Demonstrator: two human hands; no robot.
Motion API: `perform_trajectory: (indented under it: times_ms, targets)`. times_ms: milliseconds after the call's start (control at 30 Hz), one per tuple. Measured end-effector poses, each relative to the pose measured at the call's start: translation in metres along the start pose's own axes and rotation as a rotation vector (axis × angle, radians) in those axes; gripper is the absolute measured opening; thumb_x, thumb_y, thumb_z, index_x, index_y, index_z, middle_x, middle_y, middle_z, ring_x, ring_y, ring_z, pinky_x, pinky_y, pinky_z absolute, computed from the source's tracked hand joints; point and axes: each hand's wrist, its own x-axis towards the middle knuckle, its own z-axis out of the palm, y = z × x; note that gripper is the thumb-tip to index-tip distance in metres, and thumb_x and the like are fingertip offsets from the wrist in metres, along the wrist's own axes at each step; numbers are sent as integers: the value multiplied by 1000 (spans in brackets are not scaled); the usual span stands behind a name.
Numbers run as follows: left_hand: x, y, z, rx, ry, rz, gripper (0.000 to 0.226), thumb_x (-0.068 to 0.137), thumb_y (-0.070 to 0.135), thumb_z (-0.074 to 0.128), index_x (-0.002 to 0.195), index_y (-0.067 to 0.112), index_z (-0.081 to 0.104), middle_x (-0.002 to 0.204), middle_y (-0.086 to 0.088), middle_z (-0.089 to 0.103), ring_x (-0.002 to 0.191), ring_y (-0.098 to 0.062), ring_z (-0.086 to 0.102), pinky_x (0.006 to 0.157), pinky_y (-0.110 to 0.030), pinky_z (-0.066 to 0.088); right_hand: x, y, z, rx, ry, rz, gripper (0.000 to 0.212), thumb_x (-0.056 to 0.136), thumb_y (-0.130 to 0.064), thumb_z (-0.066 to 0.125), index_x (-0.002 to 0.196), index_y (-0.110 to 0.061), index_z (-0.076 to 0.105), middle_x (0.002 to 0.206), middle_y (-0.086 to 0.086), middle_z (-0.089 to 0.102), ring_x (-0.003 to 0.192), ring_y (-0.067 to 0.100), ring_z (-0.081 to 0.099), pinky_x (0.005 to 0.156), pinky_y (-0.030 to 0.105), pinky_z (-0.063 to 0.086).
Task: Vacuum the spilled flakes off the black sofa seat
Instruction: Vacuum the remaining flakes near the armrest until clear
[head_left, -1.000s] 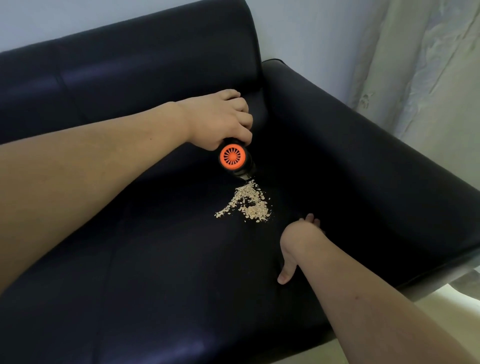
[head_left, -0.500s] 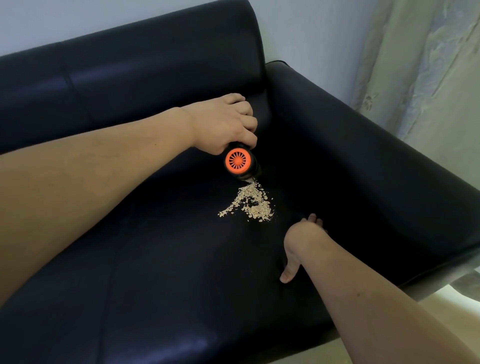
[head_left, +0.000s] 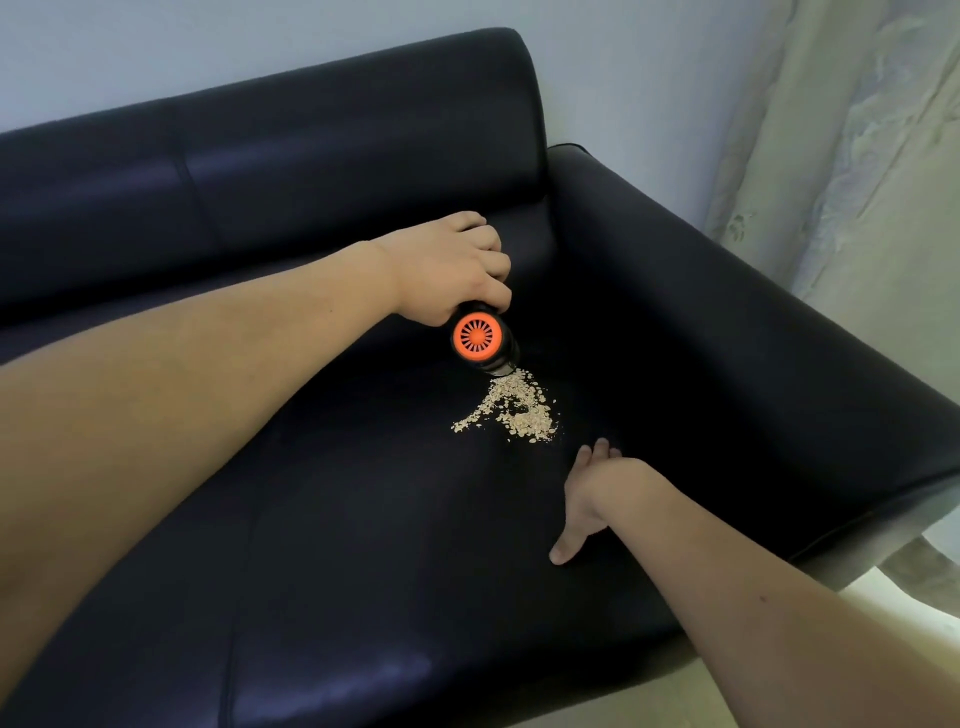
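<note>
A small pile of pale flakes (head_left: 517, 408) lies on the black sofa seat (head_left: 363, 545), right of centre. My left hand (head_left: 449, 270) grips a black handheld vacuum (head_left: 480, 340) with an orange vented end cap facing me. Its nozzle end touches the far edge of the flakes. My right hand (head_left: 589, 499) rests flat on the seat just in front of the pile, fingers spread, holding nothing.
The sofa backrest (head_left: 291, 135) runs behind the seat and the right armrest (head_left: 727, 322) walls in the pile's right side. A pale curtain (head_left: 852, 156) hangs at the right. Light floor (head_left: 893, 597) shows past the sofa's front corner.
The vacuum stays at the far edge of the flakes while the pile has thinned slightly. My right hand stays planted on the seat.
</note>
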Motion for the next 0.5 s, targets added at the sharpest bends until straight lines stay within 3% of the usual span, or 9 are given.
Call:
perform_trajectory:
  times_ms: [233,500]
  targets:
    - [-4,4,1,3,-22,-34,40,89,23,59,126,36,58,121,6,57,124,-26,44,115,-46,24,-9,5,8,55,11,-50,144,73,-62,80,151,0,-25,160,23,-28,151,39,-17,124,50,6]
    - [-16,7,2,-10,23,-19,39,87,21,62,123,35,60,118,5,59,120,-27,48,109,-46,32,-4,4,13,38,28,-33,147,72,-65,79,150,0,-27,160,23,-29,151,40,-17,124,51,5]
